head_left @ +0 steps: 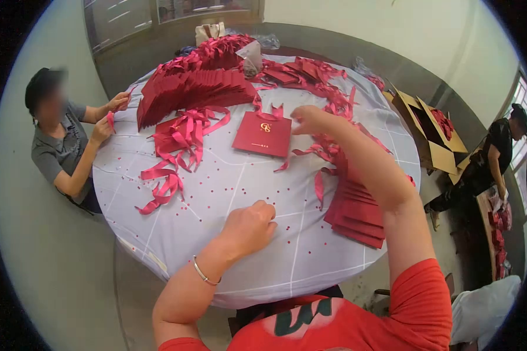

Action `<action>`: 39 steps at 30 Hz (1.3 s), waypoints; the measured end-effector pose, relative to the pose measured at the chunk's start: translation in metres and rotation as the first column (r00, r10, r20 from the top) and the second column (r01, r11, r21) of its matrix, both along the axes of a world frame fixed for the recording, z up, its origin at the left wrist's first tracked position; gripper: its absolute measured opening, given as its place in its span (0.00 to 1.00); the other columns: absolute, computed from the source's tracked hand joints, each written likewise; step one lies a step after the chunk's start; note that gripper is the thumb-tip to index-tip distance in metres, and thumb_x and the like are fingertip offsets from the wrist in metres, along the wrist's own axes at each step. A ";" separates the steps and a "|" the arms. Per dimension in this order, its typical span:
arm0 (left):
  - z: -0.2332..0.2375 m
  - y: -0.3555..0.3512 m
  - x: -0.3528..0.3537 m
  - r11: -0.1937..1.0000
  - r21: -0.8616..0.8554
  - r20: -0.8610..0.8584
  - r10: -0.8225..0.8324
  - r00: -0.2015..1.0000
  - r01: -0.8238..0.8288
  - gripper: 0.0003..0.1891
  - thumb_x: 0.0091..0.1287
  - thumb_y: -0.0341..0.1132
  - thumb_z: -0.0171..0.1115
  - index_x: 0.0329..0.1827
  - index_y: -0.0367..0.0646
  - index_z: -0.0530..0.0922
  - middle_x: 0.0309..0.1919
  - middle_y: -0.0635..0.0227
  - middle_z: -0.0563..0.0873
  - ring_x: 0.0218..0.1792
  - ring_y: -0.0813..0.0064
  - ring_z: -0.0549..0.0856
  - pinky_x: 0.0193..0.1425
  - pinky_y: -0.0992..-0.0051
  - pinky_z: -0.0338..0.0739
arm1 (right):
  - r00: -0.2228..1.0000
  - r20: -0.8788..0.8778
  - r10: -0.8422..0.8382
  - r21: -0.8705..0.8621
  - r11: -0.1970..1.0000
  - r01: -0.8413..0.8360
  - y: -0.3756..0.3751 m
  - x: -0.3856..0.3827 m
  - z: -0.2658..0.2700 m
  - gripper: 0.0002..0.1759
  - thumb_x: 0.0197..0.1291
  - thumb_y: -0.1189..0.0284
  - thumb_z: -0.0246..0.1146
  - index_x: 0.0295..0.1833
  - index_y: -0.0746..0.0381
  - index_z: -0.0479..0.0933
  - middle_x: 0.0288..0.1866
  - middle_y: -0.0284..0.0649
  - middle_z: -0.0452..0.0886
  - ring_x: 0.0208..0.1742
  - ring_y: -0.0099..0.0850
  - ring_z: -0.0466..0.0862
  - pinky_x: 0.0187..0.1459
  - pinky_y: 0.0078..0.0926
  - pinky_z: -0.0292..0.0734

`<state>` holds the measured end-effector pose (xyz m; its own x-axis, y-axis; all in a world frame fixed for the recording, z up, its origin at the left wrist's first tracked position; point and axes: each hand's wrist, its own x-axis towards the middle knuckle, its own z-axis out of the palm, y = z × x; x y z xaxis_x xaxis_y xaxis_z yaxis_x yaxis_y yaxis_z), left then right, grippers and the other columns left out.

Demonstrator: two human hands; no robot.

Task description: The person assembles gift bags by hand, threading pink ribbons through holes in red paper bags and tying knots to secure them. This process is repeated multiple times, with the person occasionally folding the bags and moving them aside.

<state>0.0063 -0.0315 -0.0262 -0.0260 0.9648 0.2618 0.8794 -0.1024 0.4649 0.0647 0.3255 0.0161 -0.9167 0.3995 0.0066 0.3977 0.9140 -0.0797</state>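
Observation:
A dark red paper gift bag (262, 136) with gold lettering and a pink ribbon at its top lies flat on the table in front of me. My right hand (311, 120) reaches across to the bag's upper right edge, fingers curved and apart, fingertips right beside that edge. Closer to my body, my left hand (250, 230) rests on the tablecloth with its fingers curled in, nothing showing in them. Under my right forearm fans a row of red bags (354, 207), their pink ribbons trailing.
The round table (246, 281) wears a pale checked cloth, dotted with small red discs. Stacked red bags (196, 90) stand at the back left; loose ribbons (168, 187) lie left. A person (61, 140) handles ribbon at left. Another person stands right, near an open carton (430, 131).

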 end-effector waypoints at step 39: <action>0.004 0.003 0.002 0.963 0.197 0.278 0.127 0.952 -0.185 0.06 0.62 0.31 0.64 0.39 0.38 0.79 0.29 0.60 0.85 0.28 0.66 0.85 0.33 0.69 0.79 | 0.769 -0.539 0.344 0.295 0.932 -0.210 -0.187 0.171 0.059 0.44 0.33 0.49 0.79 0.56 0.64 0.77 0.53 0.49 0.77 0.53 0.49 0.78 0.55 0.43 0.76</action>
